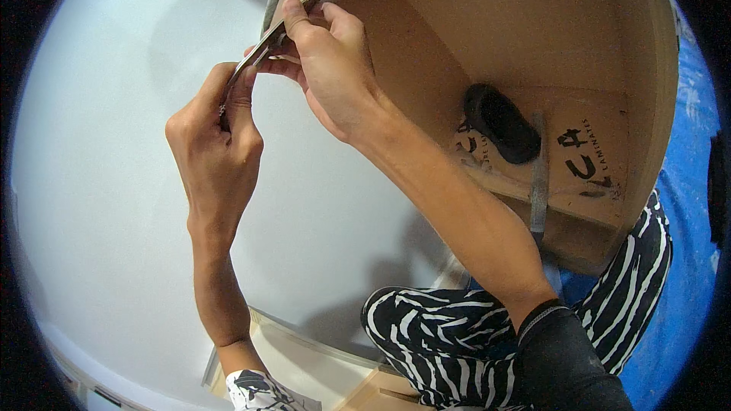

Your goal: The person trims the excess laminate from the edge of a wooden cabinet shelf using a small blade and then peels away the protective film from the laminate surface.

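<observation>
Both my hands are raised at the upper left edge of a brown board cabinet (411, 38), holding one slim metal strip (263, 47) between them. My left hand (217, 141) pinches its lower end between thumb and bent fingers. Higher up, my right hand (335, 68) grips it with the thumb on top and fingers underneath. The strip slants up to the right, and a darker, narrow end juts out past my right thumb. Fingers cover much of it, so its exact kind cannot be made out.
Inside the cabinet lie a black rounded object (502, 123) and a grey strap-like strip (539, 175). A pale, smooth surface (106, 160) fills the left. Blue sheeting (689, 175) spreads at the right. My knees in striped trousers (434, 335) are below, beside a wooden frame (304, 346).
</observation>
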{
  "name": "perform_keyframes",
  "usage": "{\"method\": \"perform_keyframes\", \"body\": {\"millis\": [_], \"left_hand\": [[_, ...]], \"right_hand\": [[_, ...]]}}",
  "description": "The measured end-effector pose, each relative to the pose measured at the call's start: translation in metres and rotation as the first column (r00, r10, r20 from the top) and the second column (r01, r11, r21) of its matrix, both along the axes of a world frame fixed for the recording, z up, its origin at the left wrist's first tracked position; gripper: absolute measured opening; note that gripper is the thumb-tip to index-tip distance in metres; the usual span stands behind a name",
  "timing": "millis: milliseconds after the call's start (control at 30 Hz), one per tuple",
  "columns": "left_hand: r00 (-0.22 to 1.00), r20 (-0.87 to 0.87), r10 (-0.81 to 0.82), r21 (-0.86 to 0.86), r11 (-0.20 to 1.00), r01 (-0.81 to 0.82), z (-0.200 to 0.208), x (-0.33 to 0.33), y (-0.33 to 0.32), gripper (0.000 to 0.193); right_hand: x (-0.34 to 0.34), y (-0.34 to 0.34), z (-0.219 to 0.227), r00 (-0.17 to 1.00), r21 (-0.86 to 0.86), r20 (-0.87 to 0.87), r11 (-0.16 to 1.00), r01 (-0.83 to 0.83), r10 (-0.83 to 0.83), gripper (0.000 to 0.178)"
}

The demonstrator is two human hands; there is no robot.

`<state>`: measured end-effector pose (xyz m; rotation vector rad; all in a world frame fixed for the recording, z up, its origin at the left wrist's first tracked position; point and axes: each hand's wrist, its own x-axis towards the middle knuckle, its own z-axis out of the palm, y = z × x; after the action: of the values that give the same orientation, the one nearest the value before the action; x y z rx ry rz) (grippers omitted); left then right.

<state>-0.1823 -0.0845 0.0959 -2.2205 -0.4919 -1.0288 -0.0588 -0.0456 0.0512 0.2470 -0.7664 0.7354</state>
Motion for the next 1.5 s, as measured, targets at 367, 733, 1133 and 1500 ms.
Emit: {"method": "perform_keyframes", "body": {"millis": [367, 733, 1133, 1500], "left_hand": [[0.998, 0.026, -0.056, 0.090, 0.994, 0.053, -0.004, 0.003, -0.015, 0.007], [1.000, -0.006, 0.028, -0.003, 1.000, -0.028, 0.000, 0.004, -0.006, 0.012], [0.997, -0.004, 0.082, -0.023, 0.996, -0.082, 0.014, 0.001, 0.004, 0.016], [0.998, -0.016, 0.069, 0.039, 0.997, -0.068, 0.014, 0.005, -0.007, 0.012]], "right_hand": [[0.000, -0.016, -0.003, 0.999, 0.006, 0.006, 0.999, 0.034, -0.034, 0.023], [0.001, 0.004, -0.002, 1.000, 0.037, -0.024, 0.999, -0.018, 0.019, 0.020], [-0.002, 0.011, 0.008, 0.993, 0.043, -0.113, 0.999, -0.016, 0.021, 0.027], [-0.002, 0.003, 0.009, 0.990, 0.038, -0.141, 0.999, 0.021, -0.015, 0.026]]}}
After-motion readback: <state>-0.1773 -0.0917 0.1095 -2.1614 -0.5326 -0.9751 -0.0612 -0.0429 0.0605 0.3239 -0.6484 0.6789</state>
